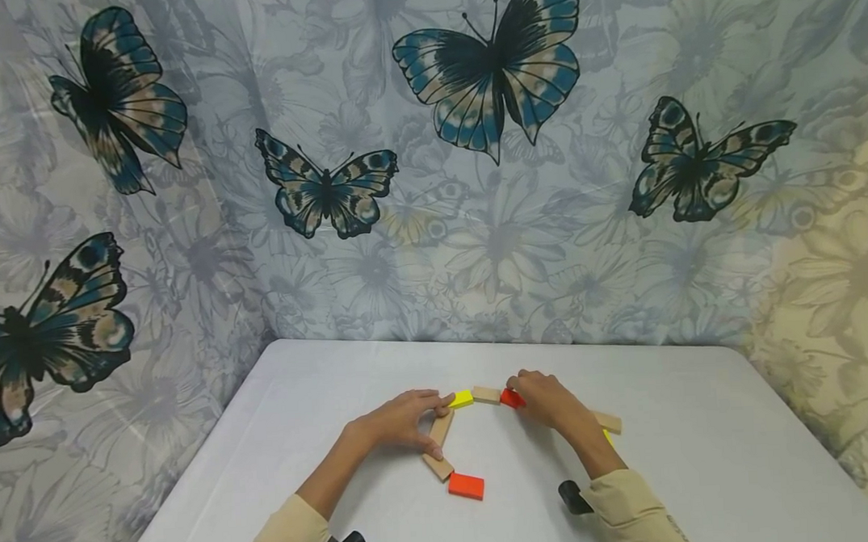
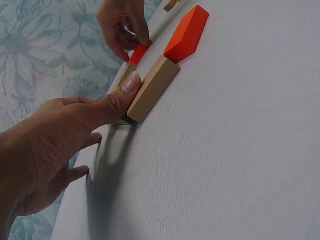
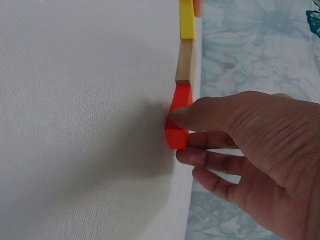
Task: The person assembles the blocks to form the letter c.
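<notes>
My left hand [image 1: 404,422] spans a plain wooden block [image 1: 441,427] on the left of a curved row. Its thumb rests against a second wooden block [image 2: 152,92], its forefinger reaches the yellow block [image 1: 462,399], and its other fingers spread toward the table. At the far side, my right hand [image 1: 549,399] pinches a red block [image 3: 176,134], thumb on the near face, fingers behind. That block lies end to end with a wooden block [image 3: 184,60], which meets the yellow one. An orange-red block [image 1: 466,486] touches the row's near left end.
Behind my right forearm, another wooden block [image 1: 608,422] and a yellow block [image 1: 607,436] are partly hidden. The white table [image 1: 704,453] ends at a butterfly-patterned cloth [image 1: 506,260] behind and at the left. Dark wrist cameras stick out below both sleeves.
</notes>
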